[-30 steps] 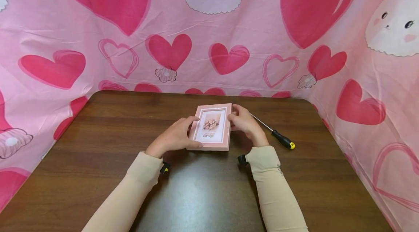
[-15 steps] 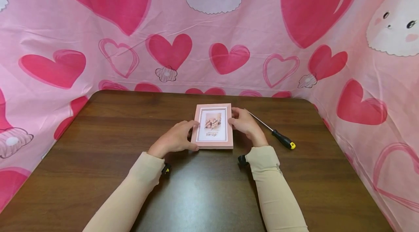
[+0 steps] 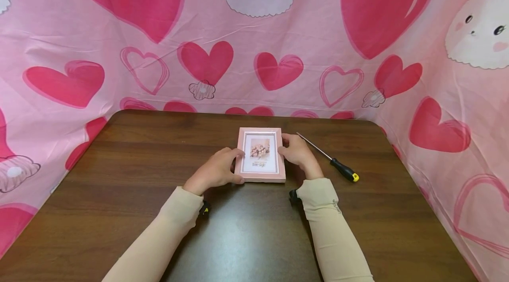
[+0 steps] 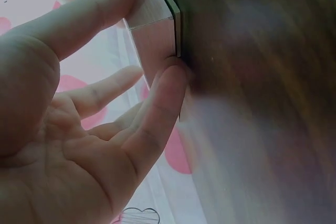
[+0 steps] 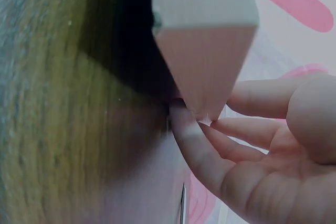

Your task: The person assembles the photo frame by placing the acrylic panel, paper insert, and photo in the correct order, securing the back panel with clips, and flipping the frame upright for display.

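A pink picture frame (image 3: pixel 260 177) lies face up at the middle of the table, a flower picture with lettering behind its front. Its left side is held by my left hand (image 3: pixel 215 168), the thumb at the near left corner and a finger on the left border. On the right side, my right hand (image 3: pixel 297 151) grips the border, thumb on top. The left wrist view shows fingertips against the frame's pink side (image 4: pixel 152 43) and a thin backing edge. In the right wrist view, a fingertip reaches the lower edge of the frame (image 5: pixel 207 61). Whether the frame touches the table cannot be told.
To the right of my right hand lies a screwdriver (image 3: pixel 343 169) with a black and yellow handle, its shaft pointing toward the frame. The brown wooden table (image 3: pixel 119 176) is bordered at the back and sides by a pink heart-patterned cloth (image 3: pixel 242 30).
The frame has turned from slightly skewed to nearly straight and has shifted a little to the right. My left hand has moved slightly right with it; my right hand has barely shifted.
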{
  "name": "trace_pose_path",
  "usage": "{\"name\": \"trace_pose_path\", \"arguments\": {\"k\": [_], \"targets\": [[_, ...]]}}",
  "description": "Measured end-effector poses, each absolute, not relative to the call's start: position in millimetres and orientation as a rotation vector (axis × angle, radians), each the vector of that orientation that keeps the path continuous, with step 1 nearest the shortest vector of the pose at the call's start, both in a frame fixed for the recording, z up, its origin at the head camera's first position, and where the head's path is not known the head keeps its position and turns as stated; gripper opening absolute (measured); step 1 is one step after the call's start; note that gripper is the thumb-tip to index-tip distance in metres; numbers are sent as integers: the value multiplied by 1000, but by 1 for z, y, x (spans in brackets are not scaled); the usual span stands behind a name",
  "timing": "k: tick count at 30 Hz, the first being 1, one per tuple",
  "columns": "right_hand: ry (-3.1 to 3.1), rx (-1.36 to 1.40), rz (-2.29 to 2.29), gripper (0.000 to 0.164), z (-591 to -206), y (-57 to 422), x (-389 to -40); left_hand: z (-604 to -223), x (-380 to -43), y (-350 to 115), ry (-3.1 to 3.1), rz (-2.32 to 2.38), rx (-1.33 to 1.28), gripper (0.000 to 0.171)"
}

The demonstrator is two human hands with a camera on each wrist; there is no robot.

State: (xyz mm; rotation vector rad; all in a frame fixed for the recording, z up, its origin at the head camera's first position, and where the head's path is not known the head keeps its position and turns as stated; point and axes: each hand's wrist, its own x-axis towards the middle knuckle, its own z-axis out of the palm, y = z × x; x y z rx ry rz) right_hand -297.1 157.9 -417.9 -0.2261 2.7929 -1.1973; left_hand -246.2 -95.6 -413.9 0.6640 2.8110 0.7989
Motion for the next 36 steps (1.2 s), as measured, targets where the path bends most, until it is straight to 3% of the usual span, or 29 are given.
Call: {"name": "trace_pose_path", "arguments": {"k": [15, 36], "targets": [[2949, -212, -839, 42, -413, 149, -295, -417, -244, -92, 2807, 846, 613, 73], [2891, -232, -846, 56, -404, 156, -290, -410, -248, -103, 2747, 895, 644, 79]]}}
